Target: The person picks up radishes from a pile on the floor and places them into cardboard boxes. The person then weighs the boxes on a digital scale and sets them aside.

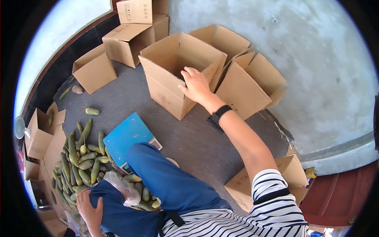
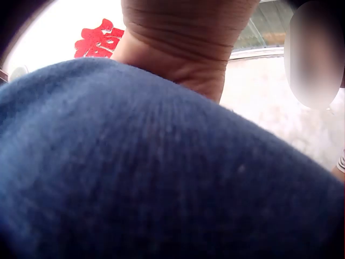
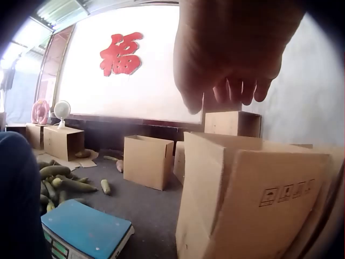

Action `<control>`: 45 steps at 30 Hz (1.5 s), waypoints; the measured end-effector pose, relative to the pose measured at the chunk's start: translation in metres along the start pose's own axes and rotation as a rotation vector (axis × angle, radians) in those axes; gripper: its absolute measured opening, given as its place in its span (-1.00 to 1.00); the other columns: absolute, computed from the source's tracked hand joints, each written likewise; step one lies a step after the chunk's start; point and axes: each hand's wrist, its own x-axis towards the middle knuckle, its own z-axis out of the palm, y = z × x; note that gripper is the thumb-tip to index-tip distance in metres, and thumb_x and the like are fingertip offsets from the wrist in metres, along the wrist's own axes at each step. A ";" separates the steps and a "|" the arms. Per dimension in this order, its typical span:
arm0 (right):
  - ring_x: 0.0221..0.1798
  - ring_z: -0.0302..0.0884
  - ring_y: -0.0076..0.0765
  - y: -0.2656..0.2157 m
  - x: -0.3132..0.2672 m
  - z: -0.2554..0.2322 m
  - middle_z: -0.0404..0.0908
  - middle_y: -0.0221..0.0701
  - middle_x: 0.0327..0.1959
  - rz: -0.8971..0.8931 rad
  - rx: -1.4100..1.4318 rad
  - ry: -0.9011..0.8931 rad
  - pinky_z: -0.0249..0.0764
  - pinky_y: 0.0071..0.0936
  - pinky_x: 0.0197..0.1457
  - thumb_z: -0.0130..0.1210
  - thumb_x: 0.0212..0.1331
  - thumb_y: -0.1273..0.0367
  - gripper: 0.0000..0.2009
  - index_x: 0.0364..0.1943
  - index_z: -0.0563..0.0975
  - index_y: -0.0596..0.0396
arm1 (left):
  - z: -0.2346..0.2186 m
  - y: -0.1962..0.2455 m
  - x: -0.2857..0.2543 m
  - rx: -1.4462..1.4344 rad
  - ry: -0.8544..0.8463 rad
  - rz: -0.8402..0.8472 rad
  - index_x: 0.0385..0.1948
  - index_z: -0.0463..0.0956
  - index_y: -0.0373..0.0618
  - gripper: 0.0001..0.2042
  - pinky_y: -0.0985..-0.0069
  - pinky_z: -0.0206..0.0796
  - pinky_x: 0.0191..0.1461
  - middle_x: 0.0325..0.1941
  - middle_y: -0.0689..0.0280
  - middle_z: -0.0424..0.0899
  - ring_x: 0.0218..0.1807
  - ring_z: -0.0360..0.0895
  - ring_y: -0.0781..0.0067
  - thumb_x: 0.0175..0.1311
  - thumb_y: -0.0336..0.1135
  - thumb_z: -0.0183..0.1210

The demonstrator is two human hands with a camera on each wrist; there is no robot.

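Note:
Over the near right rim of a tall cardboard box (image 1: pixel 167 93), my right hand (image 1: pixel 196 87) reaches out with its fingers loosely extended. The right wrist view has that hand (image 3: pixel 232 59) above the box's open top, nothing in its grasp. My left hand (image 1: pixel 90 209) rests on the blue-trousered left knee, thumb spread from the fingers. Blue cloth (image 2: pixel 161 162) fills most of the left wrist view and hides the left fingers. Beside my legs lies a blue-topped weighing scale (image 1: pixel 128 136), with a pile of green cucumber-like vegetables (image 1: pixel 87 164) to its left.
More open boxes stand right of the tall one (image 1: pixel 248 89) and behind it (image 1: pixel 94 69). Another box (image 1: pixel 241 185) is beside my right side. A clear plastic bag (image 1: pixel 124 187) lies between my legs. A loose vegetable (image 1: pixel 92 111) is on the dark floor.

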 end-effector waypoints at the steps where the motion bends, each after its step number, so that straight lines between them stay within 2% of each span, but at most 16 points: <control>1: 0.32 0.28 -0.03 -0.003 0.008 0.014 0.34 -0.08 0.27 0.021 -0.010 -0.042 0.28 -0.22 0.33 0.15 0.16 0.16 -0.47 0.13 0.41 0.22 | -0.001 0.001 0.000 0.009 0.008 -0.009 -0.14 0.45 -0.25 -0.58 0.17 0.16 0.23 0.00 0.08 0.49 0.11 0.37 -0.03 -0.11 -0.35 0.29; 3: 0.26 0.35 -0.02 -0.007 0.019 0.039 0.38 -0.07 0.23 0.000 -0.001 -0.024 0.33 -0.20 0.29 0.14 0.18 0.15 -0.45 0.17 0.38 0.22 | -0.002 0.003 0.000 0.018 0.010 0.004 -0.16 0.46 -0.25 -0.59 0.15 0.15 0.23 0.00 0.07 0.49 0.11 0.37 -0.03 -0.11 -0.33 0.30; 5: 0.10 0.50 -0.01 -0.008 0.026 0.056 0.56 -0.06 0.01 0.232 0.127 -0.337 0.44 -0.15 0.11 0.14 0.17 0.15 -0.50 0.09 0.42 0.21 | -0.004 0.004 -0.001 0.013 0.016 -0.035 -0.16 0.47 -0.25 -0.59 0.14 0.15 0.24 -0.01 0.07 0.49 0.11 0.37 -0.04 -0.11 -0.33 0.30; 7: -0.10 0.59 0.02 -0.009 0.024 0.066 0.65 -0.13 -0.26 0.286 0.045 -0.420 0.49 -0.09 -0.08 0.15 0.16 0.17 -0.65 -0.10 0.50 0.13 | -0.007 0.003 -0.004 -0.023 0.028 -0.030 -0.17 0.47 -0.26 -0.59 0.15 0.14 0.25 -0.01 0.07 0.50 0.11 0.37 -0.05 -0.11 -0.33 0.31; 11: -0.18 0.61 0.02 -0.003 0.011 0.066 0.65 -0.17 -0.35 0.239 -0.012 -0.436 0.48 -0.06 -0.16 0.13 0.15 0.19 -0.76 -0.29 0.53 0.07 | -0.007 -0.002 -0.007 -0.046 0.043 -0.068 -0.18 0.47 -0.26 -0.59 0.15 0.14 0.25 0.00 0.08 0.51 0.11 0.38 -0.05 -0.13 -0.34 0.31; 17: -0.21 0.59 0.06 0.001 -0.059 -0.017 0.63 -0.16 -0.39 0.118 -0.057 -0.444 0.49 -0.05 -0.21 0.08 0.14 0.25 -0.81 -0.39 0.54 0.07 | -0.011 -0.004 -0.005 -0.056 0.057 -0.049 -0.19 0.47 -0.25 -0.60 0.17 0.17 0.23 -0.02 0.09 0.51 0.09 0.39 -0.04 -0.15 -0.35 0.31; 26: -0.23 0.57 0.01 0.006 -0.176 -0.140 0.59 -0.21 -0.42 -0.023 0.168 -0.823 0.46 -0.15 -0.21 0.22 0.05 0.20 -0.75 -0.45 0.55 0.10 | -0.009 -0.010 -0.003 -0.082 0.077 0.052 -0.19 0.47 -0.26 -0.62 0.17 0.24 0.15 -0.08 0.06 0.54 0.02 0.44 -0.07 -0.10 -0.38 0.31; 28: -0.12 0.58 -0.03 0.011 -0.186 -0.155 0.62 -0.22 -0.28 0.281 0.565 -0.688 0.48 -0.25 -0.06 0.22 0.08 0.23 -0.72 -0.21 0.58 0.12 | -0.023 0.005 0.005 -0.273 0.036 0.048 -0.18 0.47 -0.27 -0.64 0.19 0.28 0.11 -0.10 0.05 0.55 -0.01 0.46 -0.08 -0.07 -0.40 0.30; 29: -0.12 0.58 -0.03 0.021 -0.194 -0.154 0.62 -0.22 -0.28 0.269 0.566 -0.691 0.48 -0.25 -0.06 0.22 0.08 0.23 -0.72 -0.21 0.58 0.12 | -0.029 0.017 0.012 -0.469 -0.006 0.056 -0.17 0.47 -0.28 -0.65 0.21 0.32 0.06 -0.12 0.04 0.55 -0.05 0.48 -0.09 -0.04 -0.42 0.29; 31: -0.01 0.55 0.02 0.049 -0.215 -0.137 0.60 -0.16 -0.14 0.343 -0.017 0.002 0.44 -0.31 0.10 0.20 0.11 0.27 -0.57 0.03 0.50 0.22 | -0.039 0.053 0.030 -0.512 0.034 0.290 -0.14 0.47 -0.28 -0.65 0.23 0.38 0.01 -0.10 0.01 0.56 -0.07 0.50 -0.09 0.02 -0.40 0.30; 32: -0.01 0.55 0.02 0.063 -0.228 -0.124 0.60 -0.16 -0.14 0.330 -0.015 0.000 0.44 -0.31 0.10 0.20 0.11 0.27 -0.57 0.03 0.50 0.22 | -0.040 0.072 0.041 -0.529 -0.026 0.347 -0.10 0.45 -0.30 -0.62 0.26 0.36 0.06 -0.07 0.02 0.56 -0.02 0.50 -0.06 0.06 -0.36 0.29; 34: 0.06 0.52 0.02 0.088 -0.254 -0.096 0.57 -0.11 -0.02 0.654 -0.181 -0.014 0.41 -0.32 0.16 0.19 0.14 0.27 -0.48 0.13 0.40 0.31 | -0.036 0.120 0.064 -0.599 -0.172 0.346 -0.01 0.44 -0.32 -0.54 0.28 0.36 0.12 0.00 -0.01 0.55 0.06 0.50 -0.05 0.11 -0.24 0.31; 35: 0.06 0.52 0.02 0.097 -0.264 -0.090 0.57 -0.11 -0.02 0.635 -0.171 -0.015 0.41 -0.32 0.16 0.19 0.14 0.27 -0.48 0.13 0.40 0.31 | -0.007 0.137 0.075 -0.566 -0.020 0.460 0.01 0.44 -0.31 -0.49 0.24 0.37 0.13 0.02 -0.05 0.55 0.08 0.50 -0.07 0.13 -0.13 0.31; 39: 0.02 0.55 -0.28 0.110 -0.279 -0.072 0.61 -0.18 -0.04 1.162 0.771 -0.291 0.42 -0.38 0.09 0.09 0.23 0.35 -0.60 0.08 0.46 0.34 | 0.068 0.215 0.122 -0.577 -0.336 0.292 0.02 0.35 -0.45 -0.24 0.17 0.30 0.21 0.03 -0.22 0.51 0.16 0.45 -0.09 0.17 0.26 0.12; 41: -0.07 0.58 -0.33 0.103 -0.274 -0.074 0.65 -0.24 -0.14 0.961 0.677 -0.249 0.45 -0.41 0.01 0.05 0.26 0.41 -0.69 0.01 0.51 0.34 | 0.111 0.235 0.138 -0.543 -0.386 0.198 -0.06 0.38 -0.40 -0.38 0.15 0.37 0.14 -0.03 -0.16 0.56 0.08 0.52 -0.07 0.22 0.13 0.10; 45: -0.15 0.57 -0.39 0.104 -0.267 -0.074 0.65 -0.31 -0.19 0.958 0.831 -0.146 0.46 -0.42 -0.06 0.02 0.28 0.44 -0.75 -0.06 0.54 0.34 | 0.168 0.240 0.151 -0.508 -0.435 0.251 -0.22 0.49 -0.35 -0.69 0.17 0.48 -0.04 -0.23 -0.08 0.65 -0.12 0.62 -0.07 0.24 -0.21 0.08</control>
